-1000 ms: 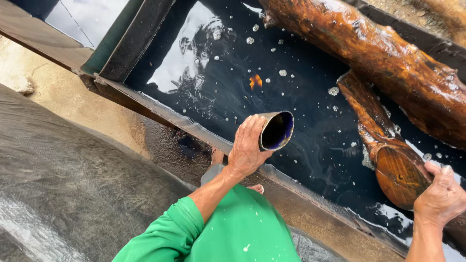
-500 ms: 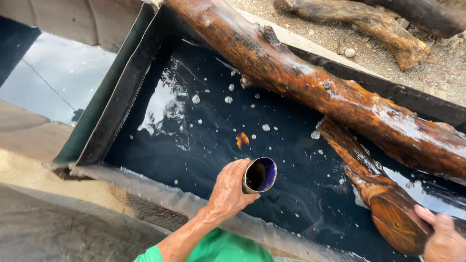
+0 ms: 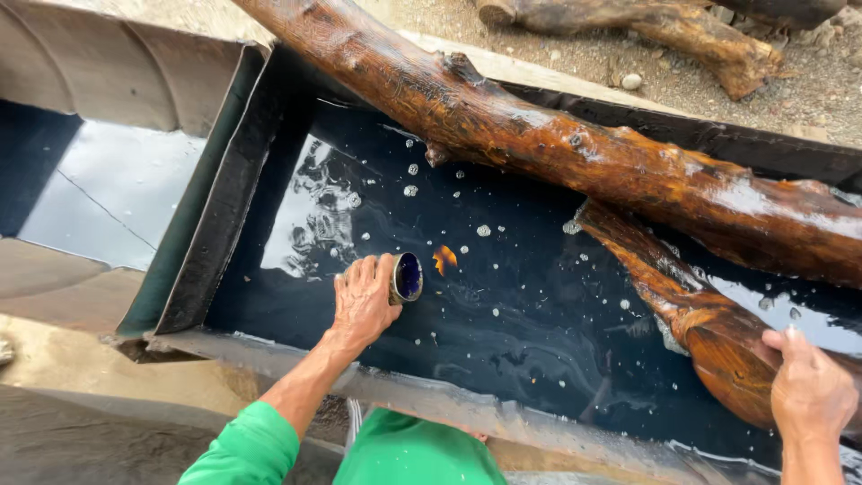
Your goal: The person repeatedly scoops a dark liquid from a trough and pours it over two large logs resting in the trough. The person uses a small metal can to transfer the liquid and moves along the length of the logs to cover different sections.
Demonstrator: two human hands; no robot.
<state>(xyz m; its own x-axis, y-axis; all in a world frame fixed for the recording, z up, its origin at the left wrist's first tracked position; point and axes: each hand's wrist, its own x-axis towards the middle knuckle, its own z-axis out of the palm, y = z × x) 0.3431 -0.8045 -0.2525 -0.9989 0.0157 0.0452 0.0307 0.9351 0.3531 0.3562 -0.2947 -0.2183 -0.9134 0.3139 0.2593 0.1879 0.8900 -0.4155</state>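
In the head view, the left hand [image 3: 362,301] has come lower and further out over the trough than half a second ago, so the small metal can with a dark blue inside [image 3: 406,277] now sits close over the liquid, left of the frame's centre. The view has also tilted: more of the gravel ground [image 3: 646,54] shows along the top, and the second trough of dark liquid [image 3: 99,193] fills the left edge.

The left hand is clamped around the can, fingers wrapped over its wall. The can lies on its side, its long axis running roughly left to right in the frame, with the open mouth pointing right and a little toward the camera. Just to the right of the mouth a small orange scrap [image 3: 444,259] floats on the black oily liquid [image 3: 503,332], among pale specks.

The long wet reddish-brown log [image 3: 557,148] crosses the black rectangular trough [image 3: 224,224] from the upper left to the right edge. A shorter wet log [image 3: 691,319] lies under it, slanting toward the lower right, where the right hand [image 3: 811,391] rests on its end, fingers curled down onto the wood. A green sleeve [image 3: 242,449] shows at the bottom.
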